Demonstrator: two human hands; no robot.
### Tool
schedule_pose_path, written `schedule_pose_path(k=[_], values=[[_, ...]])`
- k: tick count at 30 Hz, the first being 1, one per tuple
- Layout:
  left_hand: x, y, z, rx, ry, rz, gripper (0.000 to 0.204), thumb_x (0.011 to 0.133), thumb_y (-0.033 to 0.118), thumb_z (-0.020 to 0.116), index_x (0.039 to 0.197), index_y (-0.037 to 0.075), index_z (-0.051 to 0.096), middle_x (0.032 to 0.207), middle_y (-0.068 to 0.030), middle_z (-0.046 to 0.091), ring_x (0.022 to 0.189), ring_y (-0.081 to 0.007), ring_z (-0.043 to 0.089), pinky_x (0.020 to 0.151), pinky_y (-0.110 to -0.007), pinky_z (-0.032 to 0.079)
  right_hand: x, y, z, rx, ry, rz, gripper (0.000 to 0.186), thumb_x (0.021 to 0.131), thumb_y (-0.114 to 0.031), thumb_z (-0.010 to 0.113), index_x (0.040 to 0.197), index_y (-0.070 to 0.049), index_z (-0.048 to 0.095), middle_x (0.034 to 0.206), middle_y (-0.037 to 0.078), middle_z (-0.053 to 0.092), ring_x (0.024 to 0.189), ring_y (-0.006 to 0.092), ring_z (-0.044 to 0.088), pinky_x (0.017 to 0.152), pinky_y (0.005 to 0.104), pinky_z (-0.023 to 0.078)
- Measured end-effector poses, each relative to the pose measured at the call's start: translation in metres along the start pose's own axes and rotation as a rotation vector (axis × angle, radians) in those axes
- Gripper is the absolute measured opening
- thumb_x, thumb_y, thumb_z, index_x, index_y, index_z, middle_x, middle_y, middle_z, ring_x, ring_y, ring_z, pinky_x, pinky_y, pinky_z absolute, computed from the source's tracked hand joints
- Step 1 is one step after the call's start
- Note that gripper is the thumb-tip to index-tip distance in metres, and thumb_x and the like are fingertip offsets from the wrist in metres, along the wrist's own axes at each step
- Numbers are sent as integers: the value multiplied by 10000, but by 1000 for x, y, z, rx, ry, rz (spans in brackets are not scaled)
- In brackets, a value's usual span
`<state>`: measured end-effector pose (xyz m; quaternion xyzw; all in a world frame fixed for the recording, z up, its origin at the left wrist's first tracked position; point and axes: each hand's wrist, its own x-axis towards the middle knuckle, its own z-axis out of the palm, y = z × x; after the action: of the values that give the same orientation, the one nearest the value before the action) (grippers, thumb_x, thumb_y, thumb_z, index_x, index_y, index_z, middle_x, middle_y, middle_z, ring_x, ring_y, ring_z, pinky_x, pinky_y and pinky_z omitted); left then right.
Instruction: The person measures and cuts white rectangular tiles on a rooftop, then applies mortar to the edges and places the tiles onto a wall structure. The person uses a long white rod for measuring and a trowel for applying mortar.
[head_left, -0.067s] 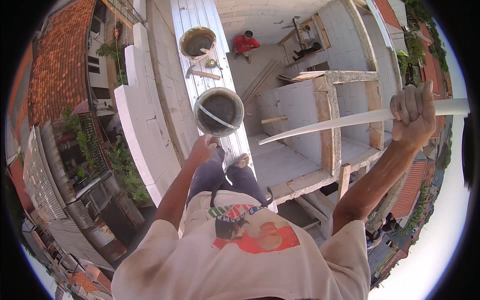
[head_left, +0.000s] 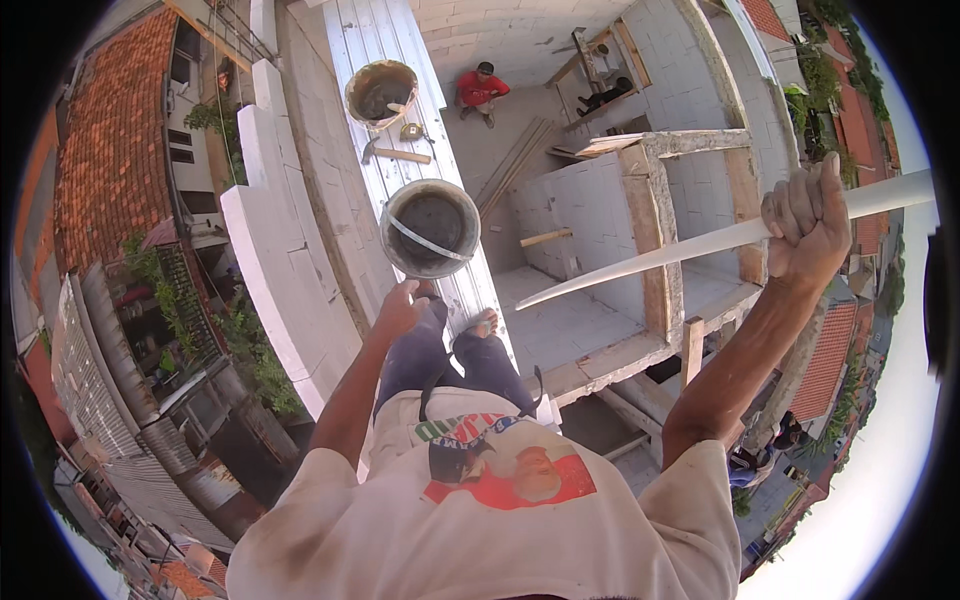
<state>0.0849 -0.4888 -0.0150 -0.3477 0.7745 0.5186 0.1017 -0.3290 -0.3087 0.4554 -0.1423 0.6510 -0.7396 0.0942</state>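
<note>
My right hand [head_left: 805, 225] grips a long white strip [head_left: 650, 262] that reaches out over the rooms below. My left hand [head_left: 400, 310] has curled fingers just below a grey bucket [head_left: 430, 228] of dark grey content with a pale handle across it; what those fingers hold, if anything, I cannot make out. Farther along the white ribbed metal sheet [head_left: 350, 40] are a hammer [head_left: 398, 155], a tape measure [head_left: 411, 131] and a second bucket [head_left: 383, 95] with a tool in it. My bare foot [head_left: 485, 322] is on the sheet.
A pale block wall [head_left: 270, 240] runs along my left, with tiled roofs [head_left: 120, 130] beyond. Unroofed rooms with concrete beams [head_left: 700, 142] drop away at right. A person in red [head_left: 478, 92] crouches below; another person [head_left: 760, 460] is at lower right.
The view has shifted slightly. My right hand and the strip appear a little farther left, and my left hand sits slightly lower in the picture.
</note>
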Motion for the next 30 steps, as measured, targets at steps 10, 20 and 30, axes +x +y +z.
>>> schedule_pose_path(k=[10, 20, 30], values=[[-48, -74, 111, 377, -327, -123, 825, 911, 322, 791, 1568, 5, 406, 1566, -312, 462, 1456, -510, 430, 1180, -595, 398, -108, 240, -249, -238, 561, 643, 385, 1026, -327, 728, 755, -164, 508, 569, -75, 354, 415, 57, 306, 376, 272, 234], [-59, -65, 184, 725, -315, -411, 929, 889, 375, 801, 1628, 74, 325, 1681, -200, 308, 1495, -463, 363, 1163, -626, 395, -241, 543, -429, -263, 783, 995, 377, 985, -313, 774, 752, -149, 528, 560, -42, 381, 418, 110, 355, 399, 319, 285], [-59, -90, 207, 738, -127, -341, 774, 861, 324, 805, 1519, 76, 482, 1522, -186, 501, 1346, -451, 502, 1084, -608, 439, -317, 754, -451, -256, 863, 1146, 332, 992, -311, 756, 802, -131, 550, 572, -31, 364, 414, 124, 357, 390, 325, 313]])
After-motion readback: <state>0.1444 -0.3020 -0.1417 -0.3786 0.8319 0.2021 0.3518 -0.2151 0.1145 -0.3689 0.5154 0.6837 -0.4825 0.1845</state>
